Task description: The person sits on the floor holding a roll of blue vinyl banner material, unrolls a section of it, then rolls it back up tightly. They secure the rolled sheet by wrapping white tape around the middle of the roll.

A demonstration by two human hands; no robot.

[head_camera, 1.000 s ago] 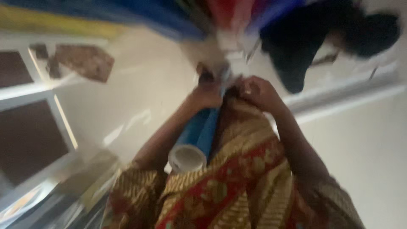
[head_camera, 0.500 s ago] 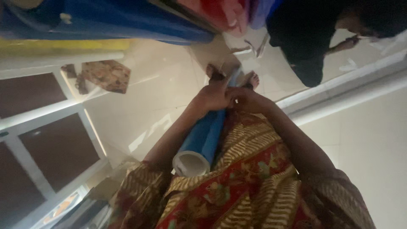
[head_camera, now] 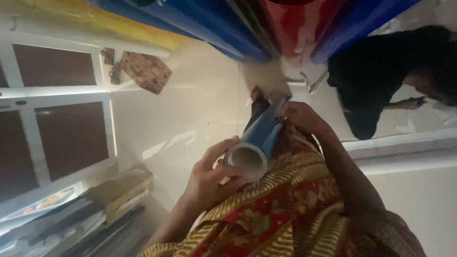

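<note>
Could slip toward the floor, this blue roll (head_camera: 259,135), since held only at its two ends and lying loose across the patterned red and gold cloth (head_camera: 285,209) in the lower middle of the frame. At the left of it, left hand (head_camera: 212,178) cupped around the open cardboard end of the roll, fingers (head_camera: 221,146) curled about the rim and gripping it, thumb side under, wrist bent up from a forearm rising out of the lower left. Risk here of crushing the hollow core if squeezed harder, judged from the thin wall of the tube. Further right and higher, right hand (head_camera: 302,118) closed near the far end of the roll, fingers bent inward and pinching at the loose blue edge, though cannot tell exactly what lies between them in this dim light; forearm running down to the lower right. Could unroll or crease, that loose sheet, if pulled unevenly. Above, near the top edge, big blue and red rolls (head_camera: 266,24) close to the far end, so may be knocked. At upper right, another person in dark clothing (head_camera: 376,81), well apart.
</note>
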